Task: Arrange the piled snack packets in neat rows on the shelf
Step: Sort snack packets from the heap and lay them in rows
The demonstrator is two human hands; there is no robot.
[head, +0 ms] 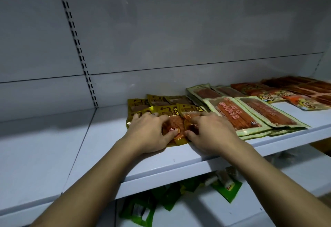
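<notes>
Left hand (148,131) and right hand (213,131) lie flat, fingers spread, pressing the gold packets (162,109) near the front edge of the shelf (161,166) — a sideways shove (foil looks slick) could skew them or slide one off.

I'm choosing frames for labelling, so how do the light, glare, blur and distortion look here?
Head view: dim, cool light; a soft shadow lies on the shelf left of the left hand; small glare shows on the gold packets; the green packets below are blurred; the wide lens bows the upright and the shelf edge.
</notes>
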